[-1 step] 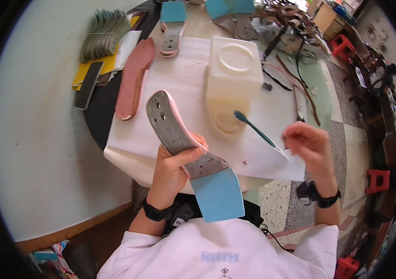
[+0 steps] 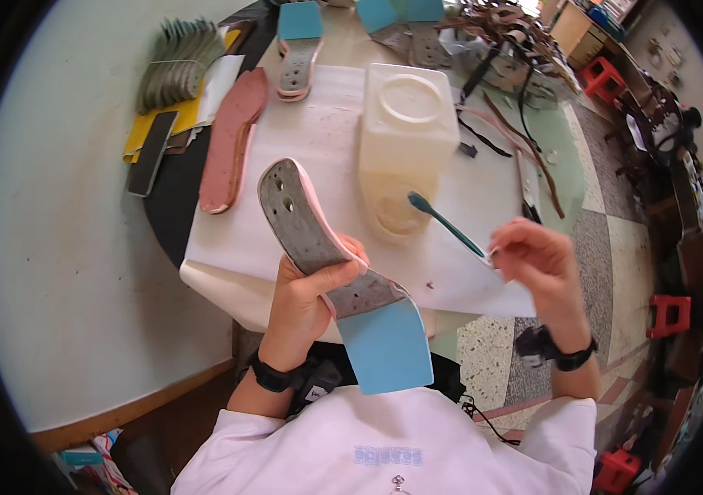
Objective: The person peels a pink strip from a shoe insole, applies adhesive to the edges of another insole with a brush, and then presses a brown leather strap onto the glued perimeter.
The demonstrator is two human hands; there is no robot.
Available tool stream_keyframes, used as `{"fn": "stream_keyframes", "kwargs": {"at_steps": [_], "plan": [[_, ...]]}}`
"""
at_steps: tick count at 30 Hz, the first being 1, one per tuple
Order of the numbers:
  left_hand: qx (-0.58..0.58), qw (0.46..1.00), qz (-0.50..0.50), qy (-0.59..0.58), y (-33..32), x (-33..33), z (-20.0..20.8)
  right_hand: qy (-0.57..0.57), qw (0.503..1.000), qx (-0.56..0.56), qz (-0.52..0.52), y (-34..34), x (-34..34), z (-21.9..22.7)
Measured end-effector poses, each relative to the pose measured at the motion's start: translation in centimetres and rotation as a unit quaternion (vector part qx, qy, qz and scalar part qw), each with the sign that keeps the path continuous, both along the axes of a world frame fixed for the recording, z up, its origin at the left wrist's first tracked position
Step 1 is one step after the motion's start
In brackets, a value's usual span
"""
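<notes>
My left hand point(image 2: 308, 301) is closed round the middle of a curved shoe insole point(image 2: 306, 219), grey with holes and a pink edge. A light blue flap point(image 2: 388, 346) hangs from its near end. At the right, my right hand point(image 2: 539, 268) has curled fingers, the tips pinching the pale handle end of a green-and-white brush point(image 2: 452, 229). The brush's dark head reaches over a cut-open translucent plastic jug point(image 2: 409, 124) lying on the table, with yellowish stuff inside. Its handle tip is partly hidden by my fingers.
Left of the jug lie pink soles point(image 2: 232, 144), a dark phone point(image 2: 153, 154) and a banded stack of grey insoles point(image 2: 171, 78). Another blue-ended insole point(image 2: 298, 62) lies at the back. Straps and scraps point(image 2: 516, 49) are heaped back right, above scissors point(image 2: 526, 186).
My right hand has moved left onto the brush's handle end, which stood clear of it before. The view has shifted slightly; my left hand keeps its hold.
</notes>
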State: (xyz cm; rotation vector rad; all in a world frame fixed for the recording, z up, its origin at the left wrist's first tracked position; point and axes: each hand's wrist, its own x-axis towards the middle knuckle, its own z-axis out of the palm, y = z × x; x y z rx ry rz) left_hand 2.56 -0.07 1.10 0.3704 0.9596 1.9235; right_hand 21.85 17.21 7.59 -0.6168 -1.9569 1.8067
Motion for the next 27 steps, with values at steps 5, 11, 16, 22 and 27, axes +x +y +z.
{"fn": "stream_keyframes", "kwargs": {"at_steps": [5, 11, 16, 22, 27], "plan": [[-0.006, 0.998, -0.033, 0.053, 0.2, 1.4, 0.6, 0.073, 0.969, -0.233, 0.019, -3.9, 0.1, -1.8], [-0.039, 0.997, -0.036, 0.049, -1.4, 2.5, 0.5, 0.132, 0.934, -0.333, 0.01, -6.3, -0.8, -3.7], [-0.043, 0.998, -0.013, 0.052, -2.6, 2.2, 0.0, 0.172, 0.969, -0.175, -0.014, -7.3, -1.5, -5.4], [-0.028, 0.998, 0.009, 0.061, -3.6, 0.9, -1.0, 0.088, 0.994, -0.039, -0.048, -9.0, -3.6, -4.9], [0.0, 0.997, 0.011, 0.08, -4.0, -0.2, -1.8, 0.006, 0.999, -0.054, 0.004, -7.9, -4.0, -5.3]]}}
